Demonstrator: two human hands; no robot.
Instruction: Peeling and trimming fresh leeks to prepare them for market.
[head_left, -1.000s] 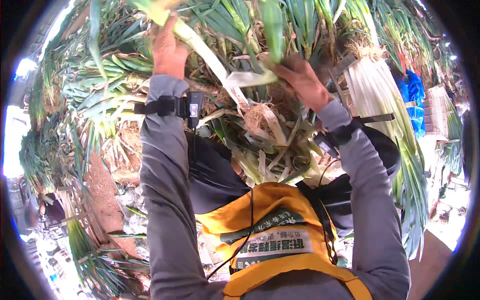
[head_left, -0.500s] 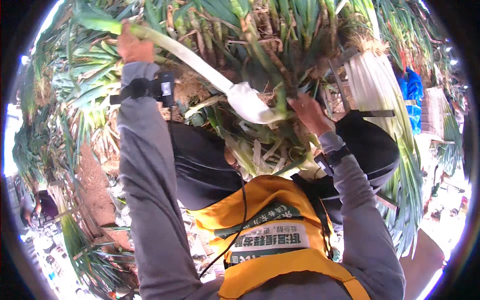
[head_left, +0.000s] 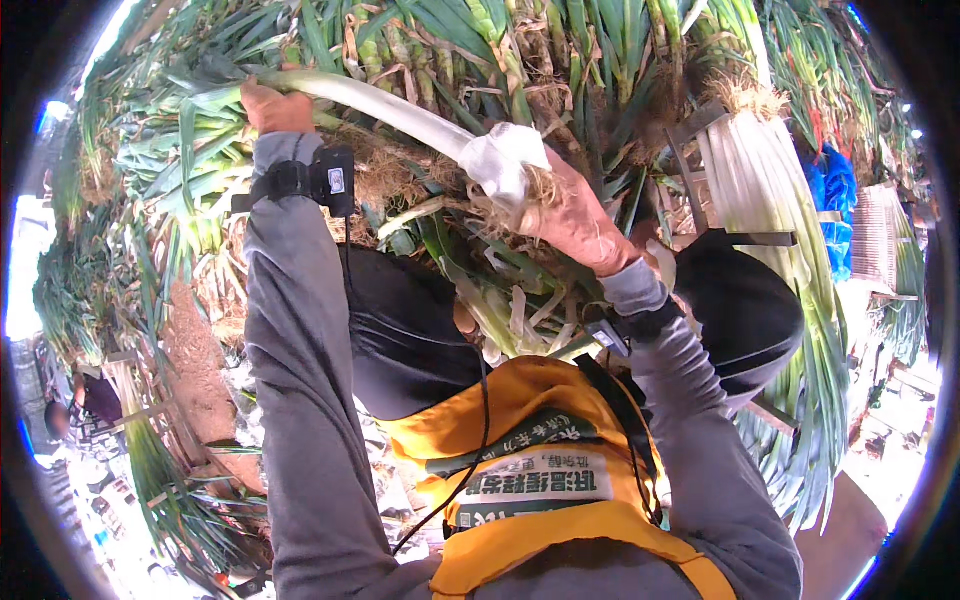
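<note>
A long green onion (head_left: 405, 117) stretches between my two hands, its white stalk slanting down from left to right. My left hand (head_left: 278, 108) is closed around its upper part, where it turns green. My right hand (head_left: 582, 222) is closed at the root end, with thin roots beside the fingers. Bunched, pale white material (head_left: 508, 152) surrounds the stalk there; whether it is loose skin or a wrap I cannot tell. Below lie stripped leaves (head_left: 480, 300), between my dark-trousered knees.
Green onions (head_left: 420, 60) stand massed along the far side. On the right, a thick bundle (head_left: 765, 190) rests in a metal frame (head_left: 745, 239), with a blue bag (head_left: 836, 205) behind it. More green onions (head_left: 195, 170) are heaped at the left, and another bundle (head_left: 165, 480) lies lower left.
My right hand has moved left and up onto the root end and closed there. The root end has risen; my left hand still grips the green part, slightly lower in view.
</note>
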